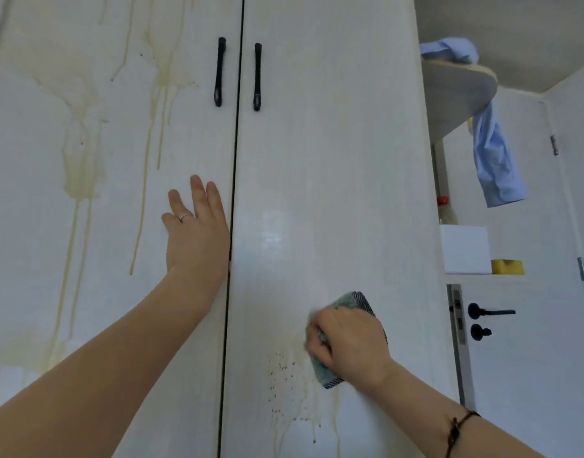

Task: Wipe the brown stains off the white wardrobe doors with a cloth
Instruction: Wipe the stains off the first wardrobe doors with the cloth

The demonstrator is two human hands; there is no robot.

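We see our left hand (198, 233) laid flat against the left wardrobe door (36, 226), fingers straight and holding nothing, its edge just beside the dark gap between the doors. Our right hand (350, 345) curls its fingers round a green cloth (358, 300) with a checked edge and presses it to the lower part of the right wardrobe door (333, 143). Just left of and below the cloth we find brown specks and thin drips (280, 368). The left door carries long yellowish-brown runs (80, 180) from top to bottom. Two black handles (219, 72) stand upright on either side of the gap, high above both hands. To the right of the wardrobe a blue shirt (495, 160) hangs over a rounded board (459, 94); lower down a white box (465, 249) sits on a shelf with a yellow sponge (507, 266) touching its side, and below them is a black lever handle (488, 312).
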